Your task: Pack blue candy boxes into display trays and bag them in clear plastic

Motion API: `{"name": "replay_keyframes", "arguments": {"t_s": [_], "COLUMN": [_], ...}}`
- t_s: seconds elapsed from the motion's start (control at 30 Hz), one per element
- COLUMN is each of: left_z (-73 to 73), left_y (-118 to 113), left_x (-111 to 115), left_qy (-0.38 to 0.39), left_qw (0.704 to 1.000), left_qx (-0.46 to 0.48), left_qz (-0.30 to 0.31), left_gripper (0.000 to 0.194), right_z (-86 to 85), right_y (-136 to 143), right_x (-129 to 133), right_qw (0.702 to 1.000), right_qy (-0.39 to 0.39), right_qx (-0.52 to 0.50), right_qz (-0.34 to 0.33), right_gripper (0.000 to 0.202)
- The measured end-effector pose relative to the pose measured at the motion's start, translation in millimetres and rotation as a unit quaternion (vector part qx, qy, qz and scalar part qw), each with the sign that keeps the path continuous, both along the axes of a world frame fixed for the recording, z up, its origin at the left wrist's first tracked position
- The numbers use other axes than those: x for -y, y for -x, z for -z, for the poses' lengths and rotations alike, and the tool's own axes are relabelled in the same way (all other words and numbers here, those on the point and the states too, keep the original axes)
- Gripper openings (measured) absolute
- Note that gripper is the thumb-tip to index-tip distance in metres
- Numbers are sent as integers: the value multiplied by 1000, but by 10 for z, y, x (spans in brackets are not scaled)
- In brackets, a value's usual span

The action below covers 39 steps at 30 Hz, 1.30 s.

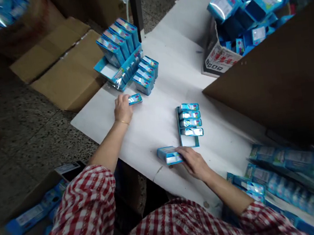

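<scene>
My left hand (123,108) is closed on a small blue box (135,99) at the left of the white table. Another blue box (169,155) is gripped in my right hand (193,161) near the table's front edge. Just beyond my right hand lies a blue tray (189,141) with several small boxes (190,115) in a row and a bare section at its near end. Past my left hand, a second blue tray (107,71) bears several upright boxes (118,41). Beside that tray stands a group of upright blue boxes (146,74).
A carton (218,57) heaped with blue packages stands at the back right, beside a brown cardboard panel (281,74). Blue packs (284,181) line the right foreground. Closed cardboard (67,71) lies left of the table (147,130); an open carton (30,234) sits lower left.
</scene>
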<state>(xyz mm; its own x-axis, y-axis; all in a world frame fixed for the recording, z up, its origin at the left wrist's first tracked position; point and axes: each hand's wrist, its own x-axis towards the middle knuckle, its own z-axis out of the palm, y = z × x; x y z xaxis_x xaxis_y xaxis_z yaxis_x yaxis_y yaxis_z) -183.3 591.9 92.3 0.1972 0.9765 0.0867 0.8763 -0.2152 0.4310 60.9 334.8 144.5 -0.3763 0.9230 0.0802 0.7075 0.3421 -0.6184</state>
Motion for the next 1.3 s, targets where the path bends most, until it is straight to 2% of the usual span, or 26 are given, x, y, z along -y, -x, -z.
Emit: {"name": "replay_keyframes", "arguments": {"t_s": [0.1, 0.2, 0.33, 0.47, 0.6, 0.7, 0.77, 0.83, 0.93, 1.03, 1.13, 1.3], "left_z": [-50, -147, -361, -577, -624, -560, -504, -444, -339, -230, -161, -86], "left_y": [39, -11, -203, -463, -750, -954, -1079, -1197, -1363, -1490, -1555, -1550], "left_x": [512, 1070, 1703, 2091, 2253, 2278, 2272, 2263, 2261, 2294, 2346, 2384], "left_qy": [-16, -27, -51, -37, -21, -22, -28, -33, -30, -23, -29, -26], "left_qw": [999, 996, 986, 968, 950, 943, 945, 947, 949, 953, 956, 949], "left_qx": [39, 75, 105, 121, 127, 121, 117, 115, 116, 122, 131, 167], "left_qz": [8, 44, 122, 219, 285, 308, 305, 297, 292, 275, 261, 265], "left_gripper": [33, 31, 32, 34, 36, 37, 37, 36, 35, 36, 36, 36], "right_z": [-7, 125, 279, 330, 454, 493, 424, 296, 120, 83, 159, 275], "right_y": [-429, -729, -808, -726, -717, -813, -901, -970, -982, -893, -790, -746], "right_x": [198, 136, 49, 91, 57, 15, 50, 144, 318, 406, 394, 392], "right_qw": [996, 990, 977, 965, 969, 979, 978, 964, 950, 972, 986, 980], "right_qy": [-46, -60, -41, -48, -29, -25, -34, -55, -79, -73, -67, -85], "right_qx": [16, 73, 143, 187, 180, 97, 17, -48, -88, -44, 49, 108], "right_qz": [81, 106, 152, 178, 166, 180, 207, 257, 290, 218, 144, 143], "right_gripper": [54, 49, 51, 52, 51, 41, 37, 33, 29, 34, 46, 41]}}
